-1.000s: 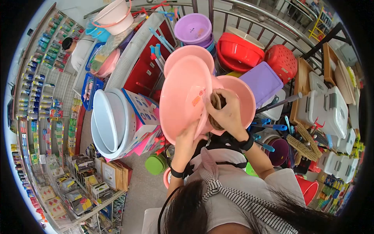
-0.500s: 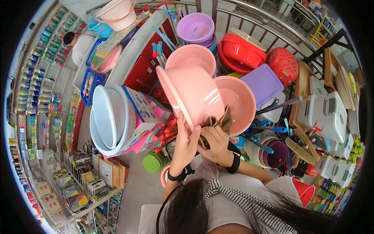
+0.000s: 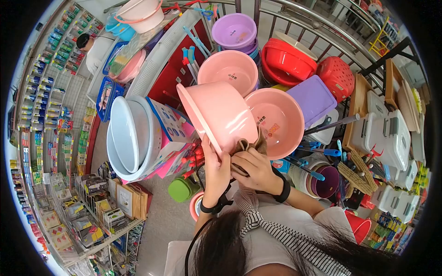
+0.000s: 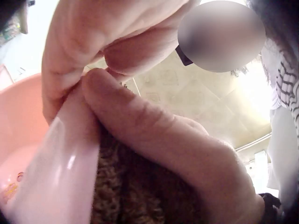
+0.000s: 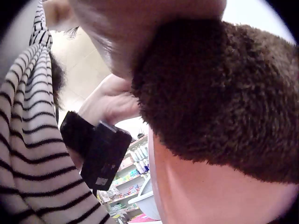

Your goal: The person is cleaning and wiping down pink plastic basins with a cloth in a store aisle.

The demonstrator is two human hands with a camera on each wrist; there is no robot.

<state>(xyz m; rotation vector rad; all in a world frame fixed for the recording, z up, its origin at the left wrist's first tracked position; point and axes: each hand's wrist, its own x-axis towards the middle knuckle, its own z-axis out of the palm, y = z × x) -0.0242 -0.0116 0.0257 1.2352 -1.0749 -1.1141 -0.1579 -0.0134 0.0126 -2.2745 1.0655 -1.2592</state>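
Note:
A pink plastic basin (image 3: 218, 110) is held tilted on its side, its outer wall facing up and toward the person. My left hand (image 3: 216, 172) pinches its near rim between thumb and fingers; the left wrist view shows the thumb (image 4: 154, 121) lying over that rim. Bunched in my right hand (image 3: 258, 170) is a brown fluffy cloth (image 3: 261, 145), held against the basin's outer wall close to the left hand. In the right wrist view the cloth (image 5: 224, 102) covers part of the pink wall, and most of the right fingers are hidden.
Two more pink basins, one at right (image 3: 283, 115) and one behind (image 3: 230, 69), stand close by. Pale blue basins (image 3: 122, 138) are at left. Purple (image 3: 235, 30) and red basins (image 3: 290, 60) sit along the railing. Blue-ended handles (image 3: 331, 152) stick out at right.
The basin has turned from showing its inside to showing its outer wall. My right hand and cloth moved from the right rim down to the outer wall beside my left hand.

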